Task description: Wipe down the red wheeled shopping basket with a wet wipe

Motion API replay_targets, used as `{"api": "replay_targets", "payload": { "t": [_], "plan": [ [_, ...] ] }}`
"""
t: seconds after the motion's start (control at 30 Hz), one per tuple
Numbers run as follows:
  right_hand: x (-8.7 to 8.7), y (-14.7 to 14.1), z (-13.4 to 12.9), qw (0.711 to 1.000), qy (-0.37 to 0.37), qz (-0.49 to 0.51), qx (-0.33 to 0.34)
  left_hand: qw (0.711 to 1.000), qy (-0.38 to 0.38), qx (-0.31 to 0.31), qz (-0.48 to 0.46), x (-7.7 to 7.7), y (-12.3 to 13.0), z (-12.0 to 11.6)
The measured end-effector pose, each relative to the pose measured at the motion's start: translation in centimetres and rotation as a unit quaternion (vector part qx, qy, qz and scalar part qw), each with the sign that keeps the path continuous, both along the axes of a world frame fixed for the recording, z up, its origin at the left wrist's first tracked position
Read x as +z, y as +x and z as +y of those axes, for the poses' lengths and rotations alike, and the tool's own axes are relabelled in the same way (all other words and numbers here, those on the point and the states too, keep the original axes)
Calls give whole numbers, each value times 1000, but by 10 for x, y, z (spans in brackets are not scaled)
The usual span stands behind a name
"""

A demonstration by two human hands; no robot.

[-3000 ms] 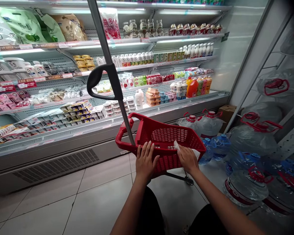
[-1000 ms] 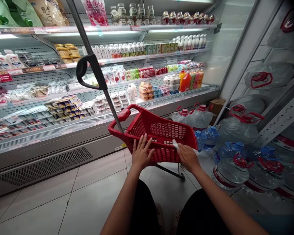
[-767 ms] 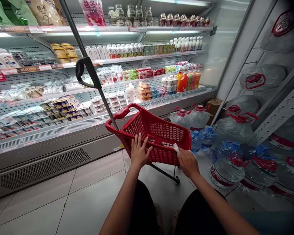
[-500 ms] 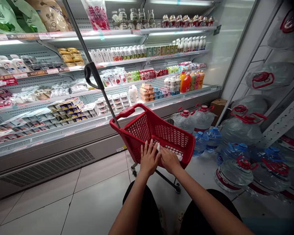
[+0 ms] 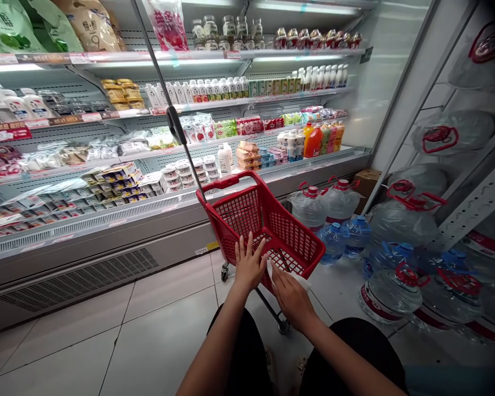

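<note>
A red plastic basket on a wheeled metal frame stands in front of me, with a long grey pole rising from its left corner. My left hand is at the basket's near side, its fingers spread and holding nothing. Just to the right, my right hand is closed on a white cloth or tissue, which shows at both sides of the fingers. The two hands are close together, and the basket looks to hold nothing.
A refrigerated display with yogurts, bottles and packs runs across the back. Large water bottles and smaller blue ones stand on the floor at the right. A cardboard box is behind them. My knees are below.
The basket has turned and its handle end has shifted right. My right hand has come down and nearer to me with the white cloth, and my left hand's fingers have spread wider.
</note>
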State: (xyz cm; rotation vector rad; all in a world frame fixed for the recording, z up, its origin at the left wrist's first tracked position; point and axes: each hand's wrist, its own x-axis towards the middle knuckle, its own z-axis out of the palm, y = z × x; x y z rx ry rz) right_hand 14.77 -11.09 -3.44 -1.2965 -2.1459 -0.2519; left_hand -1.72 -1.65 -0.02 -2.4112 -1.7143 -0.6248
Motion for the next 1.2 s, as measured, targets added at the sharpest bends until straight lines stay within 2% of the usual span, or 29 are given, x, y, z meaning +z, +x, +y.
{"api": "replay_targets", "payload": {
  "t": [0.13,0.27,0.4,0.5,0.6,0.7,0.8,0.9,1.03,1.13,1.2],
  "plan": [
    [0,7,-5,999,-7,-16,46,1000,-3,-1,4,-3,-3,-12],
    [-15,50,-2,998,-13,-20,59,1000,-12,-11,7,2,-12,-10],
    [-36,110,14,999,-40,20,-25,1000,-19,6,1,6,-4,-10],
    [-44,136,24,991,-51,76,-96,1000,3,6,-19,-1,15,-24],
    [-45,126,21,987,-33,104,-117,999,25,-13,-45,-13,36,-45],
    [-41,91,8,994,-8,79,-80,998,20,-31,-56,-21,49,-57],
    [-34,55,-5,999,-7,42,-33,997,10,-42,-57,-20,47,-53],
    [-26,40,-5,1000,-6,26,-14,997,11,-53,-48,-17,36,-41],
    [-22,64,15,1000,2,-4,12,997,-4,-73,-20,-14,9,-24],
    [-26,95,32,999,14,7,-29,996,-25,-87,13,-9,-16,-11],
    [-29,105,37,998,19,14,-53,995,-28,-91,38,-5,-30,-5]
  ]
}}
